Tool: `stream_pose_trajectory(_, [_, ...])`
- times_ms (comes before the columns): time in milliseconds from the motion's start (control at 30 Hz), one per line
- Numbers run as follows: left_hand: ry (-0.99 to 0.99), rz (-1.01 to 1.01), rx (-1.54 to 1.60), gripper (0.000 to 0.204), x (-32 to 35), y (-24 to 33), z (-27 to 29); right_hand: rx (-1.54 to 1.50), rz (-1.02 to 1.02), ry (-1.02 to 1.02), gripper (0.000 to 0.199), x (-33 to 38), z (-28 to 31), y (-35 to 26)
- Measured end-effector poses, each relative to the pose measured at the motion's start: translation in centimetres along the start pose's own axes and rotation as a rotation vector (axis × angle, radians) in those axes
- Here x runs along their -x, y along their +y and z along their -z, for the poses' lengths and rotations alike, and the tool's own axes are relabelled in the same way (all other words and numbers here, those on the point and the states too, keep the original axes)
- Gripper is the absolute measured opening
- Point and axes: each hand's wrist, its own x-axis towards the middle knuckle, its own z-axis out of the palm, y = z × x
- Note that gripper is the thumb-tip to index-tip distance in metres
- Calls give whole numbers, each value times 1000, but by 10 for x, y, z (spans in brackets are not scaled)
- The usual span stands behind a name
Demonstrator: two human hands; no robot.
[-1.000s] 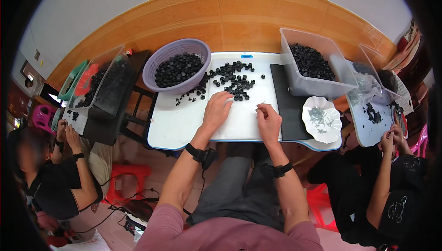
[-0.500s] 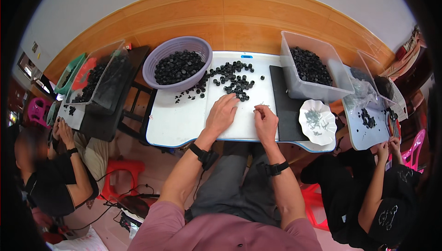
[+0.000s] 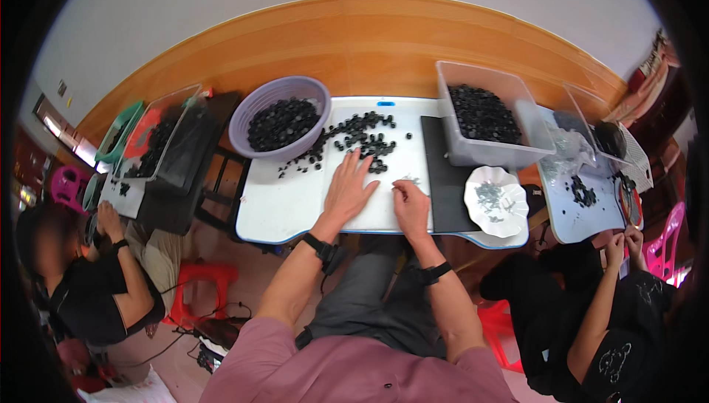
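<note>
My left hand (image 3: 350, 186) lies over the white tabletop (image 3: 277, 200) with its fingers stretched out and spread. Its fingertips are beside a loose spread of small black knob-like parts (image 3: 367, 133). To its right, my right hand (image 3: 410, 206) is closed, thumb and fingertips together; anything between them is too small to make out. A few tiny clear pieces (image 3: 410, 179) lie on the table just beyond the right fingers. Tinier black bits (image 3: 294, 166) are scattered left of my left hand.
A purple basket (image 3: 238, 124) of black parts stands at the far left, a clear bin (image 3: 480, 153) of black parts at the far right. A scalloped white dish (image 3: 509, 224) with clear pieces sits near a black mat (image 3: 443, 196). Two people work at side tables.
My left hand's fingers, bent over the black parts before, are now stretched and spread. My right hand stays closed near the clear pieces. The whole view has shifted slightly.
</note>
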Motion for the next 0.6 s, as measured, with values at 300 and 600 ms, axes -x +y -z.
stream_pose_trajectory(300, [209,-121,132,47,7,-11,3,-200,-173,-237,17,-21,34,-33])
stream_pose_trajectory(600, [106,-507,458,56,-81,109,38,9,48,61,18,-175,200,-55])
